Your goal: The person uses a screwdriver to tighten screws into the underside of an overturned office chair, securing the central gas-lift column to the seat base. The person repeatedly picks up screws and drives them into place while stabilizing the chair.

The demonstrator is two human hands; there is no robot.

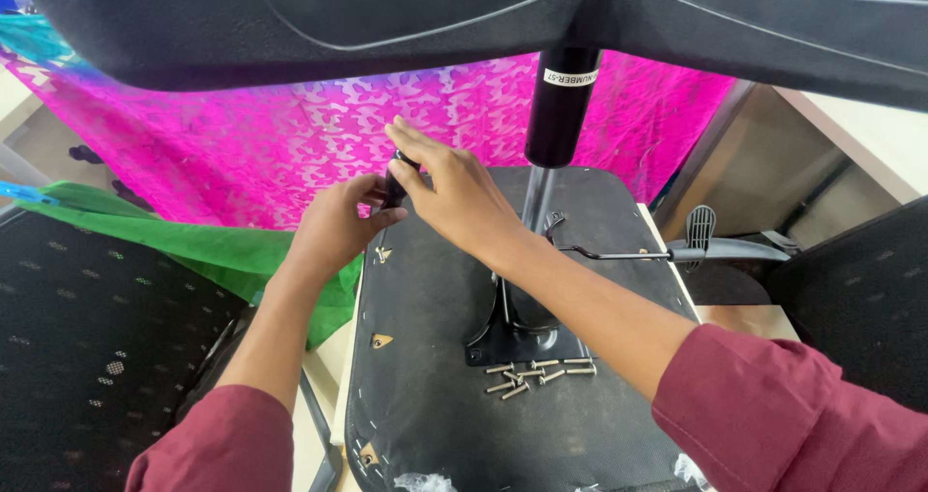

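Landmark: upturned chair seat (435,395), black underside facing up.

Nearest on the seat: loose pile of screws (536,371), just in front of the metal plate (512,332) bolted mid-seat. Lever (628,254) sticks out rightward from the plate; gas cylinder (561,115) rises from it to the chair base (290,18) overhead.

At the seat's far left edge: small black part (396,185), long axis roughly upright. Left hand (333,226) is pinching it from the left, fingers curled round its lower end. Right hand (454,197) reaches across from the right, fingers half spread, tips touching its top. Both hands on it; left has the firmer hold.

Beyond the seat: pink cloth (290,134), green cloth (193,246) to the left.
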